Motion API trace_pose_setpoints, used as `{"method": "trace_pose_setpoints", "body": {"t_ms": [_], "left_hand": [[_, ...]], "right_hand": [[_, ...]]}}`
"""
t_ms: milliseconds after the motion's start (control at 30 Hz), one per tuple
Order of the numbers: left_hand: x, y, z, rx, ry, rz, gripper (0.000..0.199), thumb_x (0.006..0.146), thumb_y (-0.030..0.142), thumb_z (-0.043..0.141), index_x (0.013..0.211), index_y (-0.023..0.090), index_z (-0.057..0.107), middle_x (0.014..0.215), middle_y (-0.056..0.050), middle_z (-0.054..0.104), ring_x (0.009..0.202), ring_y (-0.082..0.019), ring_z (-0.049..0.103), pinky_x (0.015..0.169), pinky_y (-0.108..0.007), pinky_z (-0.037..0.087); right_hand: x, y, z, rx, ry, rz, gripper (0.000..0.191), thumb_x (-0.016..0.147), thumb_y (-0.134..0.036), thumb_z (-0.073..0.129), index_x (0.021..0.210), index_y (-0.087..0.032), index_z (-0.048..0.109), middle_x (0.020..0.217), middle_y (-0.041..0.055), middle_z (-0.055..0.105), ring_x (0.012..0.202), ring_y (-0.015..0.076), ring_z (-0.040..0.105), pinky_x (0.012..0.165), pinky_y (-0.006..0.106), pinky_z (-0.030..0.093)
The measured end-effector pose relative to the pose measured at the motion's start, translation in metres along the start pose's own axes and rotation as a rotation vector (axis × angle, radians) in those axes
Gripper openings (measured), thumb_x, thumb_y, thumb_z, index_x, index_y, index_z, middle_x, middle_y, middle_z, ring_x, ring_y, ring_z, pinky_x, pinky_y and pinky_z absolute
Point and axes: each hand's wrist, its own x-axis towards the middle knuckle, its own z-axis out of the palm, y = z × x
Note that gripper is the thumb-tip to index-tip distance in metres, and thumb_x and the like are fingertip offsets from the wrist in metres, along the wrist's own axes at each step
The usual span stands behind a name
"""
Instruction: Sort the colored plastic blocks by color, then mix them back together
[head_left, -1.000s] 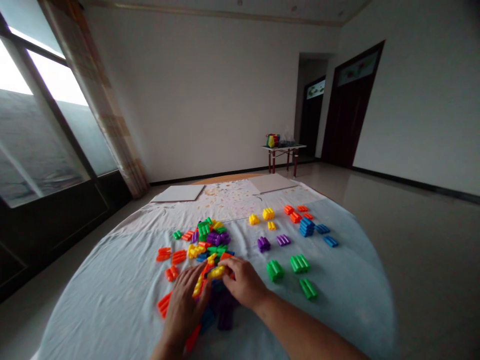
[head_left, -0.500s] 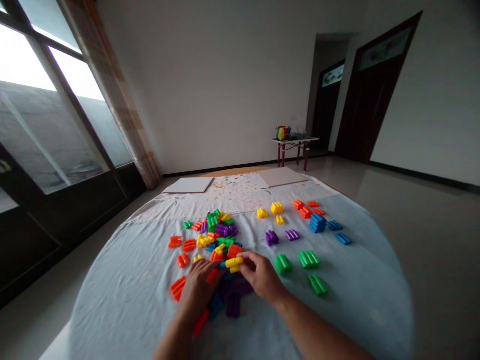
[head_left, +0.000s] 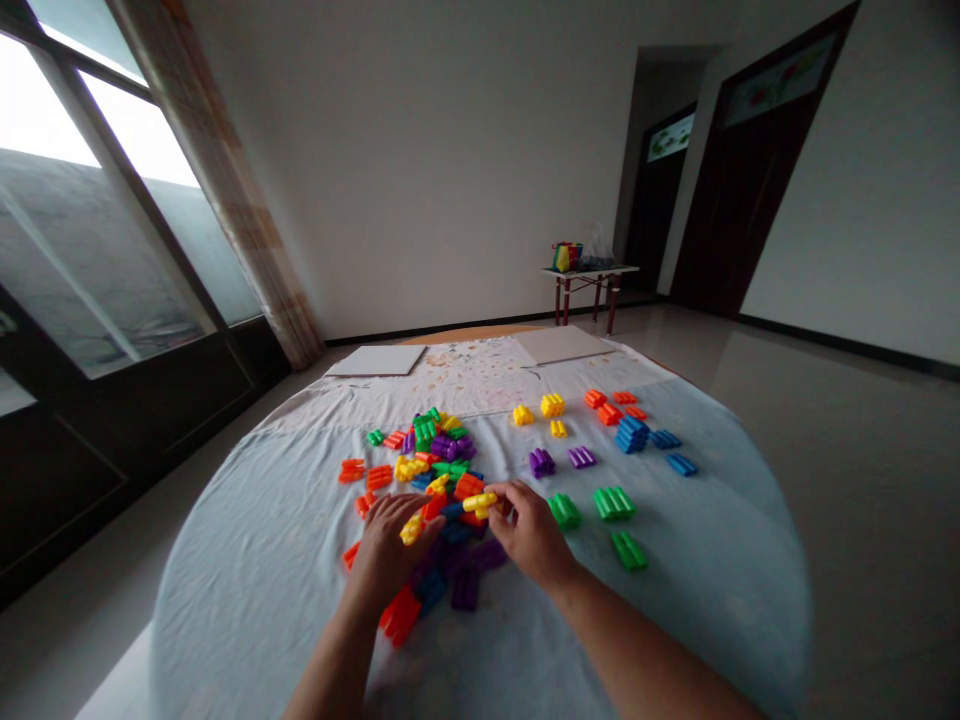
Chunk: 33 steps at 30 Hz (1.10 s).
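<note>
One yellow plastic block [head_left: 480, 503] is held between the thumb and fingers of the right hand [head_left: 531, 535], pinched near its right end, just above the heap of mixed plastic blocks [head_left: 442, 480] on the cloth-covered table [head_left: 247, 560]. Its long axis lies almost level across the view, rising slightly to the right; the free end points left, toward an orange block [head_left: 469, 486] just beside it. The left hand [head_left: 388, 545] is curved over the near edge of the heap, with a second yellow block [head_left: 411, 530] at its fingertips; whether that piece is gripped or only touched cannot be told. The hands are apart, not pressed together. Risk noted: a pinch at one end leaves the block's length unsupported, so a slackened grip could drop it into the heap. The left wrist passes close above a loose orange block [head_left: 400, 615], and contact could shift it. Sorted groups of green blocks [head_left: 613, 503] and purple blocks [head_left: 541, 463] lie to the right, exposed to a careless sweep of the right hand
</note>
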Motion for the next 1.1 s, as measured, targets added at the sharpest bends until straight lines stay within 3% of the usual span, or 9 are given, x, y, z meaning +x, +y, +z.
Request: {"method": "trace_pose_setpoints", "body": {"t_ms": [100, 233, 367, 500, 733, 1100], "left_hand": [[0.002, -0.002, -0.011, -0.071, 0.124, -0.167, 0.037, 0.079, 0.05, 0.049, 0.09, 0.021, 0.069, 0.093, -0.007, 0.071, 0.09, -0.021, 0.062, 0.084, -0.035, 0.046], [0.006, -0.013, -0.029, -0.165, 0.25, -0.524, 0.045, 0.076, 0.055, 0.047, 0.091, 0.019, 0.069, 0.089, -0.006, 0.072, 0.083, -0.022, 0.064, 0.073, -0.03, 0.048], [0.006, -0.033, -0.032, -0.226, 0.335, -0.711, 0.043, 0.073, 0.05, 0.046, 0.088, 0.016, 0.069, 0.09, -0.008, 0.072, 0.089, -0.023, 0.064, 0.078, -0.03, 0.047], [0.001, -0.045, -0.02, -0.197, 0.36, -0.771, 0.045, 0.074, 0.047, 0.041, 0.089, 0.014, 0.068, 0.091, -0.011, 0.071, 0.09, -0.025, 0.064, 0.077, -0.034, 0.047], [-0.013, -0.051, -0.002, -0.143, 0.357, -0.82, 0.044, 0.075, 0.043, 0.038, 0.093, 0.015, 0.067, 0.097, -0.013, 0.069, 0.092, -0.026, 0.062, 0.078, -0.034, 0.045], [-0.015, -0.049, -0.002, -0.168, 0.333, -0.768, 0.039, 0.075, 0.045, 0.04, 0.084, 0.019, 0.067, 0.084, -0.006, 0.071, 0.078, -0.02, 0.063, 0.066, -0.027, 0.046]], "right_hand": [[-0.002, 0.003, 0.0, -0.089, -0.061, -0.072, 0.026, 0.077, -0.01, 0.052, 0.099, -0.019, 0.062, 0.091, 0.0066, 0.061, 0.091, 0.0196, 0.057, 0.084, 0.033, 0.047], [-0.005, 0.003, -0.001, -0.13, -0.243, -0.092, 0.029, 0.073, -0.009, 0.058, 0.1, -0.019, 0.062, 0.094, 0.0058, 0.06, 0.094, 0.0194, 0.055, 0.086, 0.032, 0.045], [-0.005, -0.001, -0.001, -0.123, -0.346, -0.117, 0.031, 0.072, -0.02, 0.065, 0.103, -0.018, 0.062, 0.09, 0.0044, 0.059, 0.088, 0.0182, 0.056, 0.082, 0.03, 0.046], [-0.005, 0.0, 0.0, -0.109, -0.284, -0.168, 0.026, 0.073, -0.016, 0.059, 0.099, -0.018, 0.063, 0.093, 0.0052, 0.059, 0.093, 0.0181, 0.055, 0.087, 0.032, 0.044], [-0.009, 0.01, 0.004, -0.075, -0.343, -0.184, 0.051, 0.068, -0.004, 0.052, 0.116, -0.019, 0.057, 0.118, 0.0086, 0.055, 0.111, 0.0205, 0.049, 0.099, 0.038, 0.038], [-0.006, 0.002, -0.001, -0.14, -0.305, 0.005, 0.035, 0.072, -0.034, 0.071, 0.104, -0.02, 0.064, 0.092, 0.0059, 0.06, 0.09, 0.0202, 0.057, 0.083, 0.033, 0.046]]}}
